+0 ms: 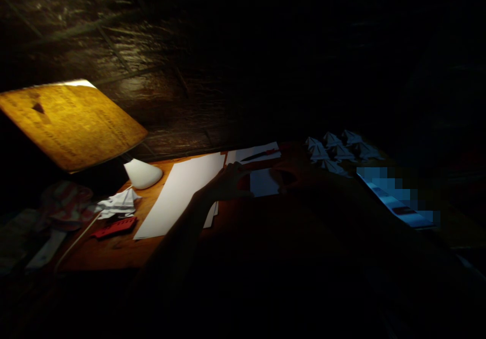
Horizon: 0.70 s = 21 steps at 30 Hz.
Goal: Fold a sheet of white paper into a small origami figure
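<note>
Left hand [227, 183]: fingers hold small paper [264, 183]
Right hand [287, 176]: fingers hold its other side
Big paper [180, 189]: lies flat

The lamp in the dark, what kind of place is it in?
Probably a dim room, maybe at home, with a small work corner: a lamp lights a wooden table with white paper and folded paper shapes.

Tabletop [81, 258] against a wall [125, 85], left to right.
Left: lamp [72, 126]; folded paper [119, 203] before its base; small object [116, 228] before that. Centre: large sheet [182, 189]; farther right, back sheet [237, 155] under a knife [258, 155]; nearer, small sheet [264, 183] between left hand [230, 182] and right hand [290, 174]. Right: folded-paper group [340, 151] behind a screen [398, 205].
</note>
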Each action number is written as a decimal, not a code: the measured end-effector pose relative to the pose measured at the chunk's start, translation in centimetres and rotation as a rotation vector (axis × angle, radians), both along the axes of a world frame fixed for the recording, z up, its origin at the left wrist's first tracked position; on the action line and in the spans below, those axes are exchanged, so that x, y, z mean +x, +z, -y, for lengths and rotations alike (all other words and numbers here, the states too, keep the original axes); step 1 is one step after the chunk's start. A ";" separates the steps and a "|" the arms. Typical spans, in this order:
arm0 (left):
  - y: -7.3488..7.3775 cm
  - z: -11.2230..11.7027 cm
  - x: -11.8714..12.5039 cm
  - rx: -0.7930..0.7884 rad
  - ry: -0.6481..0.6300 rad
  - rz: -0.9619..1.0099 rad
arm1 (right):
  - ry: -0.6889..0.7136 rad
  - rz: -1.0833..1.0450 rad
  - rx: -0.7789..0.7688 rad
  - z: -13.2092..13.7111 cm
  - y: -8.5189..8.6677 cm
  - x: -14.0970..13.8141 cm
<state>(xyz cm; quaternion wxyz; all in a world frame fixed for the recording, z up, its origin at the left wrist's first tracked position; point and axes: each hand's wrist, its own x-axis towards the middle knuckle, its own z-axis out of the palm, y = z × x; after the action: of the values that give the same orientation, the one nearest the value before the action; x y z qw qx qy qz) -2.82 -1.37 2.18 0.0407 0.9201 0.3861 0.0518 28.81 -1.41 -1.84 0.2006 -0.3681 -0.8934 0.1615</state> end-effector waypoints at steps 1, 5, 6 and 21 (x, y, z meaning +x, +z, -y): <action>0.0 0.0 0.0 0.008 -0.002 -0.002 | -0.002 0.004 0.014 0.1 0.2 0.0; 0.0 0.0 0.0 0.004 0.001 -0.009 | -0.029 -0.011 0.032 0.3 0.7 -0.1; 0.0 0.0 0.0 -0.001 0.001 -0.012 | -0.045 -0.016 0.032 0.4 0.7 -0.1; 0.3 0.3 0.1 -0.007 0.013 -0.026 | -0.137 -0.056 0.017 1.1 1.1 -0.2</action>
<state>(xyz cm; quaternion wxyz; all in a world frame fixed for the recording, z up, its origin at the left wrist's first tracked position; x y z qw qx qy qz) -2.76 -1.68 2.46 0.0386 0.9180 0.3927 0.0385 28.58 -2.48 -0.73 0.2391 -0.4220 -0.8615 0.1499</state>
